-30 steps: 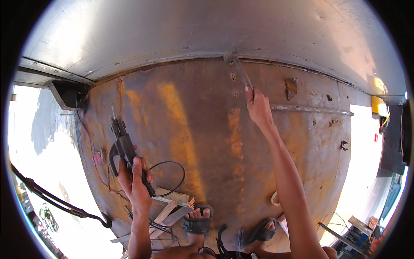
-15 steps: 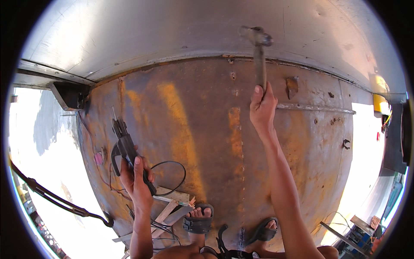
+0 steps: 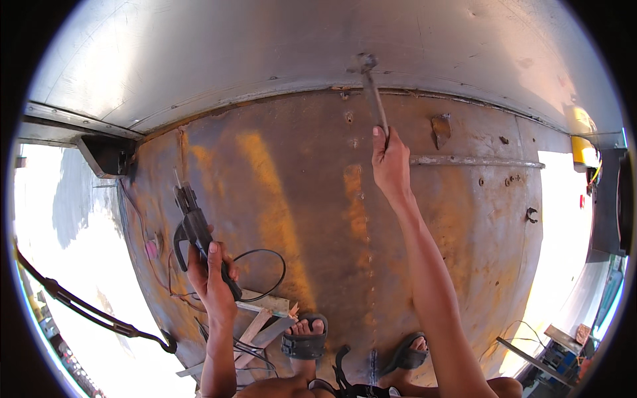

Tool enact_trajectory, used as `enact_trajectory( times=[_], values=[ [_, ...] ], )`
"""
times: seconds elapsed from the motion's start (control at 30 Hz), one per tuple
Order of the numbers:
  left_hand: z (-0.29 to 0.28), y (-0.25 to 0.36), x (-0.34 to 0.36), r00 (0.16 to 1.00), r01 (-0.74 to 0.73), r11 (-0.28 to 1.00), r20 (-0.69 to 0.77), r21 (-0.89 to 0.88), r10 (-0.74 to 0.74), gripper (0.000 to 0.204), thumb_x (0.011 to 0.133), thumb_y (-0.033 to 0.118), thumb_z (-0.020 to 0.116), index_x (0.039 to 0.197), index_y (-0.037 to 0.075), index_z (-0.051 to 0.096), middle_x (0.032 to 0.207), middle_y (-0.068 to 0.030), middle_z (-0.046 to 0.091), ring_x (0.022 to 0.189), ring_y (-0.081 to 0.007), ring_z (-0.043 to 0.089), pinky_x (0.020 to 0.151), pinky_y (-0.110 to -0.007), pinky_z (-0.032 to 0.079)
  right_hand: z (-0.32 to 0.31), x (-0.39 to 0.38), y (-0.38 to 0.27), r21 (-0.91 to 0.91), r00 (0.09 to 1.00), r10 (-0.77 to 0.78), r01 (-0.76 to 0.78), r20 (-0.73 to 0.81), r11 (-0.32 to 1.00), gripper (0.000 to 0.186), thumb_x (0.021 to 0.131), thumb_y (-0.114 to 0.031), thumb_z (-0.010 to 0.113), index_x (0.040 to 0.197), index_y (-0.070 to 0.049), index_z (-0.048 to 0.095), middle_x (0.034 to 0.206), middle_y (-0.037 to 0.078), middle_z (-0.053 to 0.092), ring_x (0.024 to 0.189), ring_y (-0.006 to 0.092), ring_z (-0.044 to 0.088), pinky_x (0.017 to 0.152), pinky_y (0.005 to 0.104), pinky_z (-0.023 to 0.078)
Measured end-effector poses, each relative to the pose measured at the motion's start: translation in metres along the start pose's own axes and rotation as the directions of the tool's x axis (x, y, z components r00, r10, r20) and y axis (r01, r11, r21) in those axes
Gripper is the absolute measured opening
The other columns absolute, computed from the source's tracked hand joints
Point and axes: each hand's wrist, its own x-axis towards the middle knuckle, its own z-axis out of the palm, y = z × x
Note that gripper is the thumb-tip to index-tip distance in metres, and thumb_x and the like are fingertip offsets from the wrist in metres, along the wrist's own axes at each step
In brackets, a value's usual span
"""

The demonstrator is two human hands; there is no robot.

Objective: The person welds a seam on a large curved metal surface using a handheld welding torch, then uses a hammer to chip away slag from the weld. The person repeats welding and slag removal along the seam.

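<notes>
Wrapped round the handle of a black welding electrode holder is my left hand. A thin rod stub points up from its jaws, and a black cable loops away on the right. My right hand grips a hammer near the lower end of its handle, arm stretched forward. The hammer's head is blurred and shows against the grey metal wall panel, just above the seam where the panel meets the rusty steel floor sheet. Whether the head touches the panel I cannot tell.
A metal rod lies on the sheet to the right, near a rusty scrap piece. Wooden pieces and cables lie by my left sandal. A black bracket stands at the far left, a yellow object at the far right.
The hammer and my right hand have moved left, the handle now leaning left. My left hand with the electrode holder has stayed nearly still. The view has shifted slightly.
</notes>
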Motion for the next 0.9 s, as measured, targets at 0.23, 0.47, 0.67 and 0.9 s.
enact_trajectory(
  times=[0.23, 0.47, 0.67, 0.9],
  values=[
    [-0.002, 0.0, -0.009, 0.999, -0.032, 0.999, 0.036, 0.032, 0.03, 0.04, 0.11, 0.019, 0.058, 0.145, 0.001, 0.051, 0.087, -0.0015, 0.055, 0.059, -0.0075, 0.049, 0.053, -0.025, 0.039, -0.01, -0.016, -0.041, -0.039, 0.958, 0.237, -0.234, 0.16, 0.971, 0.062, 0.111, -0.051, 0.046, 0.093, 0.005, 0.062, 0.088, 0.033, 0.069, 0.09, 0.0566, 0.065, 0.08, 0.0602, 0.051],
    [0.007, 0.0, -0.01, 0.999, -0.035, 0.999, 0.037, -0.002, 0.035, 0.039, 0.11, 0.019, 0.057, 0.144, 0.001, 0.052, 0.087, -0.0014, 0.055, 0.06, -0.0071, 0.049, 0.053, -0.025, 0.039, -0.003, -0.006, -0.008, -0.264, 0.909, 0.318, -0.247, 0.271, 0.932, 0.054, 0.112, -0.044, 0.05, 0.09, 0.004, 0.058, 0.08, 0.03, 0.068, 0.083, 0.0542, 0.067, 0.073, 0.0594, 0.052],
    [0.016, -0.005, -0.014, 0.998, -0.017, 1.0, 0.068, 0.023, 0.015, 0.039, 0.11, 0.02, 0.058, 0.144, 0.001, 0.053, 0.088, -0.0013, 0.055, 0.06, -0.0071, 0.049, 0.054, -0.025, 0.039, -0.005, -0.046, 0.007, -0.1, 0.977, 0.206, -0.2, 0.056, 0.975, 0.062, 0.112, -0.048, 0.046, 0.088, 0.007, 0.063, 0.084, 0.034, 0.068, 0.09, 0.0558, 0.066, 0.077, 0.0625, 0.051],
    [0.019, 0.0, -0.02, 0.994, -0.043, 0.998, 0.106, 0.037, 0.039, 0.035, 0.11, 0.019, 0.06, 0.139, 0.001, 0.055, 0.087, -0.0007, 0.055, 0.061, -0.0071, 0.047, 0.056, -0.025, 0.04, -0.032, -0.021, -0.002, -0.192, 0.968, 0.188, -0.155, 0.167, 0.969, 0.064, 0.111, -0.052, 0.047, 0.084, 0.005, 0.06, 0.077, 0.029, 0.067, 0.08, 0.0516, 0.066, 0.071, 0.0591, 0.049]
  ],
)
